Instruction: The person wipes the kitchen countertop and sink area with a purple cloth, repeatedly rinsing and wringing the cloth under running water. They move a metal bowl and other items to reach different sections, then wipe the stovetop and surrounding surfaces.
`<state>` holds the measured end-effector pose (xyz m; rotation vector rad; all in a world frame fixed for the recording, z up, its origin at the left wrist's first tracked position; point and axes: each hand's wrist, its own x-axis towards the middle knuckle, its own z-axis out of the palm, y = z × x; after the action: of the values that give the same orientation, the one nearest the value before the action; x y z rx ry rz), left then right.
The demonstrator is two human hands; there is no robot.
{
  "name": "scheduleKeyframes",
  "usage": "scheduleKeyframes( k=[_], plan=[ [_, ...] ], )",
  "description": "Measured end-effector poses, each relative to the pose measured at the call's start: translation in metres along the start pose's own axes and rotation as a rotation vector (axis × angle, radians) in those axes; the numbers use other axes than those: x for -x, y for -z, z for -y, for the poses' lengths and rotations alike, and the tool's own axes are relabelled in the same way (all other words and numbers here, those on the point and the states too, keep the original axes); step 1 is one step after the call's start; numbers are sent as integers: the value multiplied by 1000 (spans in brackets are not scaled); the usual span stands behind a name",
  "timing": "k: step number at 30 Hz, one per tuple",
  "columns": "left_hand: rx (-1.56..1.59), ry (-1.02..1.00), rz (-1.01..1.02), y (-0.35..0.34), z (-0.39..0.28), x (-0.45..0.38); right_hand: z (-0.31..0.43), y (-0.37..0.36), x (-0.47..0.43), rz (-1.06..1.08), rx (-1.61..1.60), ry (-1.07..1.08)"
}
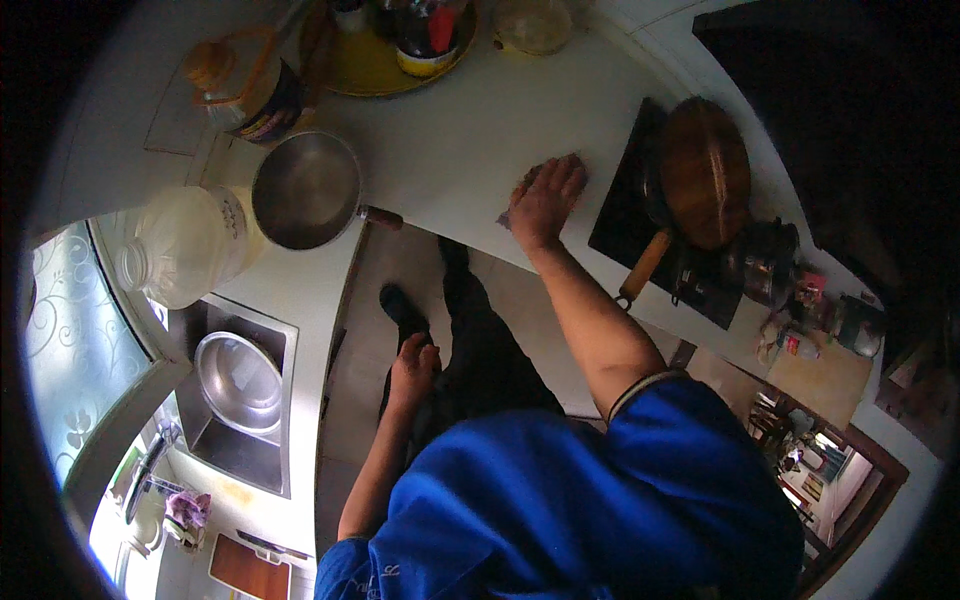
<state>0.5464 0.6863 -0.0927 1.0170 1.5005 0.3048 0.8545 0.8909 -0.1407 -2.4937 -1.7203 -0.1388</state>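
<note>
My right hand [546, 201] presses a dark cloth [576, 166] flat on the white countertop [457, 135], just left of the black cooktop [630, 187]. Only the cloth's edges show around my fingers. My left hand [414, 369] hangs over the floor in front of my dark trousers, fingers curled; nothing can be made out in it. A metal saucepan [307, 191] stands at the counter corner, its dark handle [382, 217] pointing towards my right hand. On the cooktop are a pan with a wooden handle [646, 262] and a brown oval lid or pan [706, 172].
A yellow tray [360, 75] with bottles and a glass bowl [532, 30] are at the back. A large bottle with an orange cap [210, 66] and a big translucent jug [187, 244] stand left. The sink [289, 420] holds a metal basin [240, 382]. Jars and a board [817, 375] lie right.
</note>
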Motion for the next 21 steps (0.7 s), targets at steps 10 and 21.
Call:
scheduleKeyframes(
  k=[10, 21],
  plan=[
    [303, 177, 41, -46, 13, -31, -61, -77, -113, -292, 90, -59],
    [129, 109, -12, -104, 9, -59, -80, -31, -322, 169, 453, 95]
  ],
)
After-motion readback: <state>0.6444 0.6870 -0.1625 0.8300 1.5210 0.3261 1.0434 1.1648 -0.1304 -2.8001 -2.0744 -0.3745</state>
